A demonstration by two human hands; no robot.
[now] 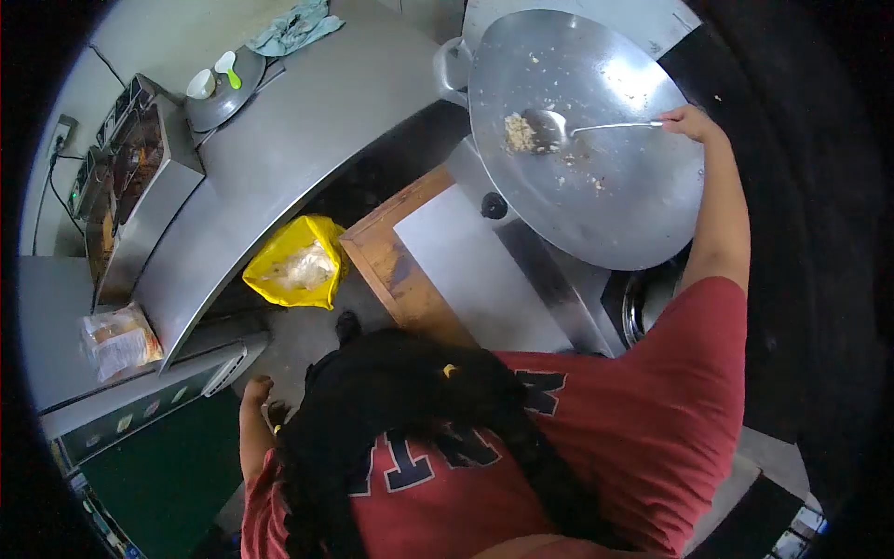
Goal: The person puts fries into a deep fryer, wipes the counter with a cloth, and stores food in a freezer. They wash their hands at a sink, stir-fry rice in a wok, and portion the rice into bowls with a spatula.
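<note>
My right hand [687,123] is closed around the end of a long metal wok spatula [615,125]. The spatula's blade lies inside a very large wok [643,205], against a small heap of pale, crumbly food [520,133]. More bits of this food are scattered over the wok's inner surface. My left hand [258,389] hangs low at my side, away from the wok, with its fingers curled in. Nothing shows in it, and it is nearest the side of a counter.
A yellow bag [296,263] with clear plastic inside stands below the curved steel counter [307,112]. On that counter are a metal lid [223,102] with a white bowl and spoon, a teal cloth [296,30] and a plastic packet [121,341]. A wooden board [410,284] lies before me.
</note>
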